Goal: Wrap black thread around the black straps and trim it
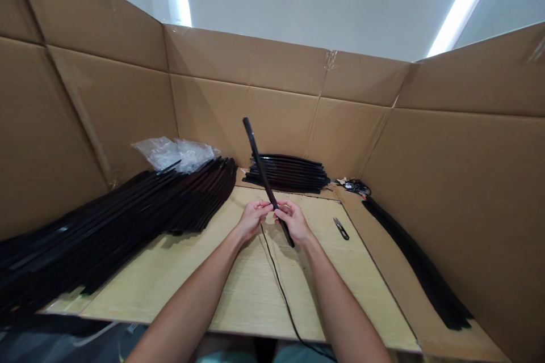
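Observation:
A slim black tube (pixel 261 165) is held tilted above the wooden board, its upper end leaning left and away. My right hand (pixel 297 224) is closed around its lower part, thumb and fingers pinching it. My left hand (pixel 252 220) is pinched closed right beside the tube, fingertips at its side. From under the left fingers a thin black cord (pixel 276 277) hangs down across the board towards my lap. Where the cord's upper end meets the fingers or the tube is hidden. A pair of thread snips (pixel 341 229) lies on the board to the right.
A large heap of black tubes (pixel 140 232) covers the left side, with clear plastic bags (pixel 179 153) behind it. Another tube bundle (pixel 293 173) sits at the back. Small tangled parts (pixel 354 185) and long black strips (pixel 417 261) lie right. Cardboard walls (pixel 281 62) enclose the board (pixel 315 295).

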Tool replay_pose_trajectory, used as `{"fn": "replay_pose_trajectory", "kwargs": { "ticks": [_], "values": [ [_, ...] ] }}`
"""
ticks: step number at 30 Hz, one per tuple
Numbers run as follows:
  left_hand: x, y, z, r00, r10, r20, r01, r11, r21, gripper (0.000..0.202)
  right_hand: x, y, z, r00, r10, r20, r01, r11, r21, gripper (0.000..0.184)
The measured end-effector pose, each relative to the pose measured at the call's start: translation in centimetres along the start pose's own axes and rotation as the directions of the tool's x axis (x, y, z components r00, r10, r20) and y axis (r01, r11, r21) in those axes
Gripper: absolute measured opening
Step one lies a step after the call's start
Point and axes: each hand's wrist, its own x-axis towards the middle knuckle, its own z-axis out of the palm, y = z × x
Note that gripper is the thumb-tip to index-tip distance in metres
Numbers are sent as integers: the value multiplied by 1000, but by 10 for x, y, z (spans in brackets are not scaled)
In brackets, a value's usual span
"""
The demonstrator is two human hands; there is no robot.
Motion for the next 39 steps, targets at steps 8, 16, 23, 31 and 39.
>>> {"fn": "replay_pose_trajectory", "kwargs": {
  "ticks": [8, 16, 23, 31, 39],
  "values": [
    [-1, 0, 2, 1000, -4, 9, 4, 1000, 1, 45, 2, 5, -2, 1000, 4, 13, -3, 998, -59, 46],
    [-1, -1, 0, 1000, -4, -6, 4, 1000, 16, 41, 2, 4, -6, 1000, 5, 30, -3, 998, -71, 38],
    [1, 0, -1, 1000, -11, 18, 11, 1000, 16, 41, 4, 5, -6, 1000, -2, 26, 4, 999, -52, 44],
    [-2, 0, 0, 998, -25, 56, 23, 999, 31, 39, -2, 1, -6, 996, 44, 77, -37, 995, -98, 37],
    [1, -2, -5, 1000, -3, 16, 2, 999, 53, 36, 0, 1, -6, 998, 26, 55, -22, 997, -71, 33]
  ]
}}
